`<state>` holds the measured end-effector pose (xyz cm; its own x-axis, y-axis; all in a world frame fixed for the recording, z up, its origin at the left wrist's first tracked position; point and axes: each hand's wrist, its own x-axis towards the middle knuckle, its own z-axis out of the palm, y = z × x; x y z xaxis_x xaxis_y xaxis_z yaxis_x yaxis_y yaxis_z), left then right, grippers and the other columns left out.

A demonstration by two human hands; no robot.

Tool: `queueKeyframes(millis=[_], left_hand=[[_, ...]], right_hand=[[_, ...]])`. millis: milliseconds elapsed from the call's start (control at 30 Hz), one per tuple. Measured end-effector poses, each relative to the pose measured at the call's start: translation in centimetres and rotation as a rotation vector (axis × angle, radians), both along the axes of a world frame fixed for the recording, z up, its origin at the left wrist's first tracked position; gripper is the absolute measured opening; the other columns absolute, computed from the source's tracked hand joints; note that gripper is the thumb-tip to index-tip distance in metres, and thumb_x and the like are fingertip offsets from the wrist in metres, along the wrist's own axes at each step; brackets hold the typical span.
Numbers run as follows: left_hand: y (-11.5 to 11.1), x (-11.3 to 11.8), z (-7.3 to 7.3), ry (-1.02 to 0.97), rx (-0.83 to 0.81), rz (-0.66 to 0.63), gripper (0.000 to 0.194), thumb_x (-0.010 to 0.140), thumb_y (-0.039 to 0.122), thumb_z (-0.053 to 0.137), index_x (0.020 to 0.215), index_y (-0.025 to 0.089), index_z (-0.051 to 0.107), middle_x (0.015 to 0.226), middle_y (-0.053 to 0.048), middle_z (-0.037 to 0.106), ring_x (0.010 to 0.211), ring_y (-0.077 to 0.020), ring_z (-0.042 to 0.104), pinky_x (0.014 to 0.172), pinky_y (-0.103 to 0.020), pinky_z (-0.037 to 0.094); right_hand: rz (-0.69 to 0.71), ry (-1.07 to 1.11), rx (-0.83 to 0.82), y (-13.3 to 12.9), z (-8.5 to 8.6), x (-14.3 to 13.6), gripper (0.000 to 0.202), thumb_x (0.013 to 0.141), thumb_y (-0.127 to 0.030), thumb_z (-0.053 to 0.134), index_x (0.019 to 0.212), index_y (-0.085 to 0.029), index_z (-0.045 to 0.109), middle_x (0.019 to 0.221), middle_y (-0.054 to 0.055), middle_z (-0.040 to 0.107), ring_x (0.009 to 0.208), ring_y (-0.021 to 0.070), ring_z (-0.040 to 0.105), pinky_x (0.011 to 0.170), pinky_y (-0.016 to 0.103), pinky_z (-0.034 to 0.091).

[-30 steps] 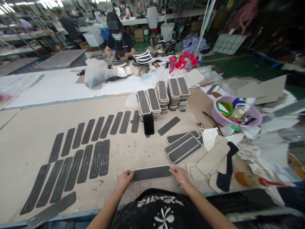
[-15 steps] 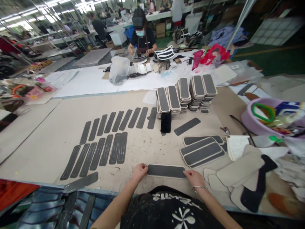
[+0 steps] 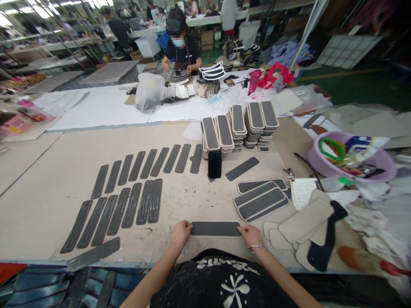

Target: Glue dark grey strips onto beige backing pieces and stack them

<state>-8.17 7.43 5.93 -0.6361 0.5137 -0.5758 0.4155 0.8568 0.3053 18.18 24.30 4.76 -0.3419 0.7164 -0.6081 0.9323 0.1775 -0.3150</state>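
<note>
Left hand point(image 3: 182, 233): thumb and fingers pinching the left end of a panel point(image 3: 215, 229). Right hand point(image 3: 253, 236): pinching the right end of the same; bracelet point(image 3: 257, 246) at the wrist. Panel: one, dark grey with pale border, lying crosswise between the hands, low over or on the table point(image 3: 180, 205); which, cannot be told.

Strip point(image 3: 94, 254), grey: one, aslant at the near left. Front row point(image 3: 118, 211): seven dark strips, glossy streaks. Far right of the hands: an orange item with a red end point(image 3: 362, 259), blurred, possibly a brush. Black piece point(image 3: 327, 239), beside and partly under beige pieces point(image 3: 305, 220). Bordered panels point(image 3: 263, 203), overlapping, right of centre. Notepad point(image 3: 303, 192), written on. Back row point(image 3: 148, 163): nine strips. Phone point(image 3: 215, 164), black, before five stacks point(image 3: 237, 128). Lilac basin point(image 3: 311, 158), filled. Beyond: plastic bag point(image 3: 149, 92); masked co-worker point(image 3: 189, 53), seated.
</note>
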Motion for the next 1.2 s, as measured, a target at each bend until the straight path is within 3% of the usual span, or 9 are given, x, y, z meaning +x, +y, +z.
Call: queueKeyframes(millis=[500, 1200], left_hand=[[0.55, -0.12, 0.36, 0.009, -0.049, -0.036, 0.013, 0.077, 0.025, 0.054, 0.071, 0.016, 0.061, 0.069, -0.003, 0.066, 0.068, -0.0132, 0.059, 0.059, -0.021, 0.033], [0.40, 0.07, 0.77, -0.008, -0.041, 0.003, 0.007, 0.073, 0.024, 0.056, 0.072, 0.018, 0.060, 0.067, 0.000, 0.066, 0.068, -0.0117, 0.059, 0.059, -0.020, 0.035]], right_hand=[[-0.024, -0.029, 0.026, -0.39, 0.46, -0.50, 0.036, 0.083, -0.045, 0.042, 0.067, -0.023, 0.065, 0.074, 0.004, 0.068, 0.072, 0.0173, 0.061, 0.059, 0.025, 0.034], [0.103, -0.079, 0.085, -0.46, 0.87, -0.86, 0.034, 0.085, -0.042, 0.038, 0.071, -0.022, 0.061, 0.072, 0.007, 0.067, 0.072, 0.0209, 0.062, 0.061, 0.028, 0.036]])
